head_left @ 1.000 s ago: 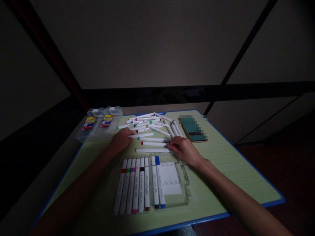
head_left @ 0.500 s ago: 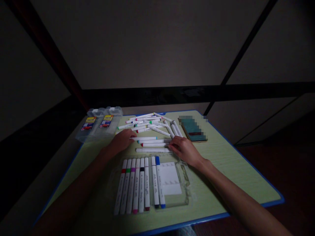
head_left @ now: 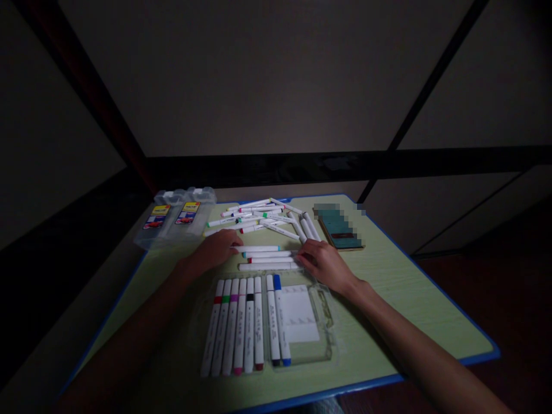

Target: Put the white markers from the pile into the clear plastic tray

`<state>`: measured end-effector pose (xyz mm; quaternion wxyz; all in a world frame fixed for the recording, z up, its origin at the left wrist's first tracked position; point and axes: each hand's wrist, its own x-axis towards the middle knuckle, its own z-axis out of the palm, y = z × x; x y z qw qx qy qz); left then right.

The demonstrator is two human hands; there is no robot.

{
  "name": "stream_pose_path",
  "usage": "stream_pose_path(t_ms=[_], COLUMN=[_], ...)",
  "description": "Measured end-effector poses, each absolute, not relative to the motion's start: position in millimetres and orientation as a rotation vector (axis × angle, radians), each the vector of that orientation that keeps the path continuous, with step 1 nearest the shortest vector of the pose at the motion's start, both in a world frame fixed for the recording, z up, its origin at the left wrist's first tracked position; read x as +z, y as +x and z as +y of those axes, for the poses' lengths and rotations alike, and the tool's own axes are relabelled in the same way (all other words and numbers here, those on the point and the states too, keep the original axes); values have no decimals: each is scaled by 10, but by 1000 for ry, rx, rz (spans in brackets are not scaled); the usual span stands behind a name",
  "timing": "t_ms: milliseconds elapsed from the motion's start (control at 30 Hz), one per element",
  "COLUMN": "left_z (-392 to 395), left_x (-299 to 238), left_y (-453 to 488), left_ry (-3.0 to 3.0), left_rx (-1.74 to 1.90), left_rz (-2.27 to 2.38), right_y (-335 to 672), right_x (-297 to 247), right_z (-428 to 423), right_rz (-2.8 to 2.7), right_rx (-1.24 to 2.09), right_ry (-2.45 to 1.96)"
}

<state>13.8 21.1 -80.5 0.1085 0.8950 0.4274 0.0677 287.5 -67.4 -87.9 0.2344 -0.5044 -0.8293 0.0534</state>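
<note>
My left hand (head_left: 219,247) is closed on the left end of a white marker with a light-blue tip (head_left: 259,249). Below it lie a few more white markers (head_left: 269,260), side by side and nearly parallel. Their right ends run under the curled fingers of my right hand (head_left: 318,259), which grips at least one of them; its fingertips are partly hidden. Nearer to me is a clear plastic case (head_left: 302,355), lying open. Several markers (head_left: 237,333) stand in a row in its left part, and two more, one blue-capped (head_left: 282,322), lie right of the divider.
A loose pile of white markers (head_left: 254,215) lies at the back. Grey-capped markers (head_left: 308,225) sit beside a phone-like flat object (head_left: 340,227), partly pixelated. Clear cases with labels (head_left: 172,221) are at the back left. The green table (head_left: 388,299) has a blue edge.
My left hand has moved slightly right and toward me with its marker, which now lies closer to the row. My right hand has hardly moved.
</note>
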Motion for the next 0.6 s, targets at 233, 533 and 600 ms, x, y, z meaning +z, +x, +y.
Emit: stream_pose_path(t_ms=[233, 533, 600], left_z=[150, 244, 257], left_x=[-734, -749, -716], left_y=[187, 155, 161], left_ry=[2626, 2562, 2549], left_rx=[111, 283, 332], left_rz=[1301, 1076, 1041], right_y=[2872, 2869, 2869], right_x=[-880, -904, -909], right_z=[-674, -672, -667], right_rz=[-2257, -2151, -2116], right_rx=[167, 323, 370], right_ry=[-1367, -1311, -1299])
